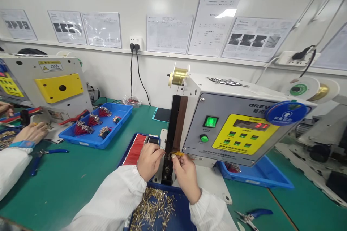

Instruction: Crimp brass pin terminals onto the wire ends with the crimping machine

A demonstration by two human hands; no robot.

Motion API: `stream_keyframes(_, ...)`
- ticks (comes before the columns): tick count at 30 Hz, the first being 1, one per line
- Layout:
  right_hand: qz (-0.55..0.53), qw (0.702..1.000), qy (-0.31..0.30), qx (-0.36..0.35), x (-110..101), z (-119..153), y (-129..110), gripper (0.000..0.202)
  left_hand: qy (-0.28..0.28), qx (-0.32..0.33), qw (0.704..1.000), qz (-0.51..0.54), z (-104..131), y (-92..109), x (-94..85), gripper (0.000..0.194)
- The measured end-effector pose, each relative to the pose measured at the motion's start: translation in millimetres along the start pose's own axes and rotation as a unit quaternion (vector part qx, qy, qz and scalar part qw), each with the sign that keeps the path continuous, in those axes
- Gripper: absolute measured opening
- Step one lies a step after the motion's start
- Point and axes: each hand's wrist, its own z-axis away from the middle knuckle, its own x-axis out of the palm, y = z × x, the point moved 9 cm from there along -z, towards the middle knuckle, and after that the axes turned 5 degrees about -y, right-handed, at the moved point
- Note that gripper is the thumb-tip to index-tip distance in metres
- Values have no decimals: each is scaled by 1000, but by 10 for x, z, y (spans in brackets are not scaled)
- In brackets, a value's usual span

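Both hands meet at the black front head (167, 175) of a grey and white benchtop machine (206, 108). My left hand (149, 160) is closed in a pinch just left of the head; what its fingertips hold is too small to make out. On the other side, my right hand (186, 175) is closed too, thumb and finger pressed together beside a small yellow piece (178, 153). Whatever it grips there cannot be told. Red wires (135, 149) lie in a row in a dark blue tray behind my left hand. Below my hands, small brass-coloured terminals (154, 207) fill part of a blue tray (181, 211).
Nippers (255, 216) lie at front right, beside the machine's base plate. A blue tray (271, 178) stands behind. At left, another blue tray (94, 140) holds wire bundles, with pliers (40, 157) nearby. A co-worker's hand (31, 133) works at a second machine (51, 83).
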Motion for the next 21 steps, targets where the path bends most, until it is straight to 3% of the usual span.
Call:
stream_keyframes(15, 11, 1000, 7, -7, -8, 27, -132, 39, -9, 0, 1000, 2, 1, 13, 10, 17)
stream_keyframes(21, 42, 999, -9, -4, -39, 2, -190, 33, -18, -35, 996, 75, 8, -100, 38, 19)
